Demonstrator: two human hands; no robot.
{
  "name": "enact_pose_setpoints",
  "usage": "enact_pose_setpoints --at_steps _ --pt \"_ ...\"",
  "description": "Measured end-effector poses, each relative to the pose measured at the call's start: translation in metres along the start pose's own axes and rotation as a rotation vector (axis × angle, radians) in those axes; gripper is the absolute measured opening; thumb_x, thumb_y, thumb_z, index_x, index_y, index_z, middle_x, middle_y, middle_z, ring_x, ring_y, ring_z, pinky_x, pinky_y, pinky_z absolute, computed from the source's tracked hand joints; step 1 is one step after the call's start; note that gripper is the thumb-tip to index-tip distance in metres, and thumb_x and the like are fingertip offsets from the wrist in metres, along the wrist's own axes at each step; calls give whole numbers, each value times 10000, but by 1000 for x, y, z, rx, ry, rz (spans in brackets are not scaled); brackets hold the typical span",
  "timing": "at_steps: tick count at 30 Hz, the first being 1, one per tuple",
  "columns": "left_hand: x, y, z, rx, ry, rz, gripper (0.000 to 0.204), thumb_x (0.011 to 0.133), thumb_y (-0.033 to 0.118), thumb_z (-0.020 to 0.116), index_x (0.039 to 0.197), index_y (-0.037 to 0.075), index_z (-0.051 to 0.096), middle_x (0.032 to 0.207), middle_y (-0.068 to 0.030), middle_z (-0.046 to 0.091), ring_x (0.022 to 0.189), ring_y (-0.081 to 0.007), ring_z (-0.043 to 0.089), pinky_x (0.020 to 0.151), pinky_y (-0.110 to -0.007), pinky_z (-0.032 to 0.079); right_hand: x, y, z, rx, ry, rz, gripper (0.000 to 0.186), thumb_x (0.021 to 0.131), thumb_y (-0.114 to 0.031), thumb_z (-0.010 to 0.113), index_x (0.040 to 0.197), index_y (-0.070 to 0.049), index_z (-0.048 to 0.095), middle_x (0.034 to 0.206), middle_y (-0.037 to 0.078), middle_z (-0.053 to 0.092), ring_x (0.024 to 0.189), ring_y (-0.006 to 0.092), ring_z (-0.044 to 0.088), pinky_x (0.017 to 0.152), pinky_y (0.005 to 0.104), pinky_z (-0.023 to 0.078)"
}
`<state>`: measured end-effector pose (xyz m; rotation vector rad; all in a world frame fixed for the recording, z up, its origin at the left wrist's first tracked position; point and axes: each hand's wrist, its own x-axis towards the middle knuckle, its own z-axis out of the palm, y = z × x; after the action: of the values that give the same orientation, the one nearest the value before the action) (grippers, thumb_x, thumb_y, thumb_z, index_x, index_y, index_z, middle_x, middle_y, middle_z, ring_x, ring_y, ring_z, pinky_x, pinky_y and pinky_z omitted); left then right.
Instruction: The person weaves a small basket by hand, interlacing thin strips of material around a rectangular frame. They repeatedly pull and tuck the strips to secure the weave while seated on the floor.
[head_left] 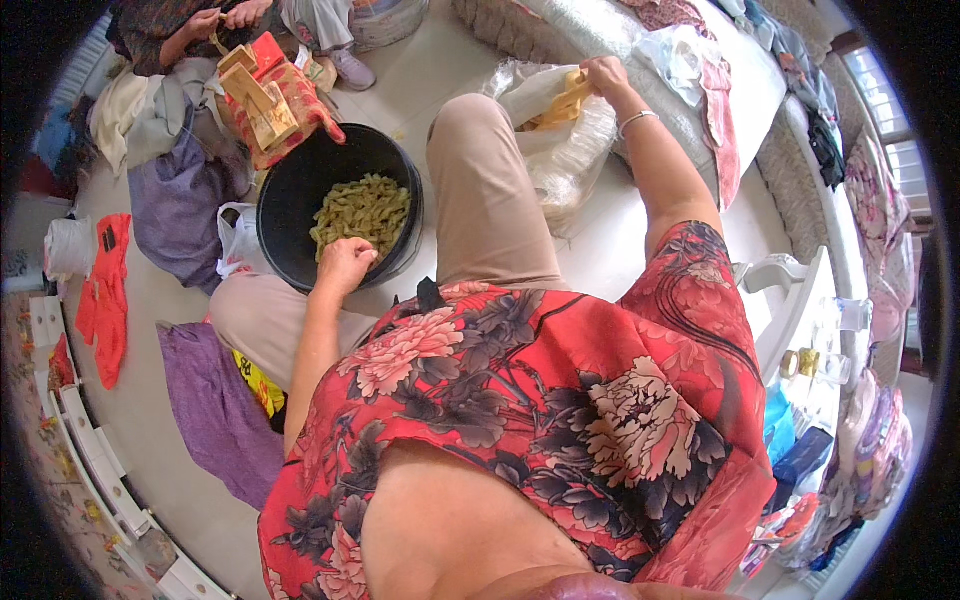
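Note:
My left hand [345, 264] is over the near side of a black bucket [285, 235], its fingers curled together. Whether a piece sits between them is too small to make out. Inside the bucket lies a heap of short green-brown pieces [362, 212]. Stretched forward to the right, my right hand [604, 76] grips the end of a bunch of flat yellowish strips [566, 103]. The strips hang at the mouth of a clear plastic bag [570, 175] standing on the floor. My knees are spread, with the bucket beside the left one.
Across from me sits another person, whose hands [225, 22] hold a yellowish strip above a wooden device [262, 105] on red patterned cloth. Purple cloth [215, 410] and a red garment [106, 300] lie at left. A white chair [795, 300] stands at right, near a plastic-covered sofa [640, 45].

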<state>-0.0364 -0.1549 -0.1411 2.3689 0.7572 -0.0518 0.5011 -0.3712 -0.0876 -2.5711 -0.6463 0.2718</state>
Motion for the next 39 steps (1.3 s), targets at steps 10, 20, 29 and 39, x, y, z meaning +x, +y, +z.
enact_pose_setpoints --at_steps 10,20,29,39 --pt "4 9 0 -6 -36 -18 212 747 247 628 845 67 681 779 -140 659 745 -276 637 708 -364 493 -10 -23 -66 746 48 -151 225 729 -153 690 905 -15 666 751 33 609 614 127 538 550 256 438" --pt "5 9 -1 -9 -53 -57 218 742 259 615 857 89 690 819 -155 661 790 -307 634 740 -384 491 54 -49 -132 1175 595 -517 119 810 -136 572 821 -21 602 706 85 600 645 200 586 523 335 465" --pt "5 9 -1 -20 -62 -68 219 741 256 620 851 78 686 805 -150 660 788 -300 632 736 -386 488 -7 -98 -178 1081 582 -460 173 822 -179 558 870 -18 598 755 91 608 693 201 586 582 330 456" --pt "36 56 -57 -534 218 125 168 809 144 587 887 13 655 642 -12 609 536 -69 561 530 -232 456 -19 -88 -179 911 514 -413 236 836 -226 543 923 -13 595 810 97 617 747 202 585 647 325 446"
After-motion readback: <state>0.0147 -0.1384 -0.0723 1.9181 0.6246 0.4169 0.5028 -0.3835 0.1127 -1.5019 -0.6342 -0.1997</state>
